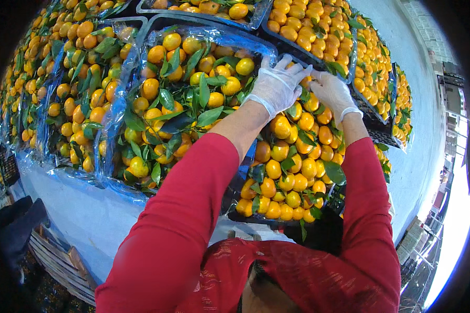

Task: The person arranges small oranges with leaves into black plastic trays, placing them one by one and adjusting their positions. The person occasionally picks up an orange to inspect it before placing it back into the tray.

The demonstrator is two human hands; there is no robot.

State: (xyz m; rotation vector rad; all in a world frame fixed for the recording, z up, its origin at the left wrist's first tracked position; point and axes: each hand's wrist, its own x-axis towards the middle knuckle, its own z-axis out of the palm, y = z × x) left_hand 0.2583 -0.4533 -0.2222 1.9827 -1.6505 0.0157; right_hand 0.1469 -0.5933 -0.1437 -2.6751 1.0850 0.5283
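My left hand [276, 84], in a thin clear glove, reaches to the far end of a tray of mandarins [293, 170]. Its fingers are spread, and what lies under the palm is hidden. Opposite it, my right hand [331, 92], gloved too, bends its fingers inward at the same end. A mandarin [306, 81] shows between the two hands; whether the right fingers grip it cannot be told. Below my wrists, glossy orange fruit with some green leaves [335, 173] lies in rough rows.
At left, a plastic-lined crate [113, 105] holds loose mandarins with leafy stems; more such fruit lies farther left. Stacked trays of neatly laid mandarins [309, 27] stand beyond my hands. A slatted wooden pallet [58, 266] is at lower left, on the pale floor's side.
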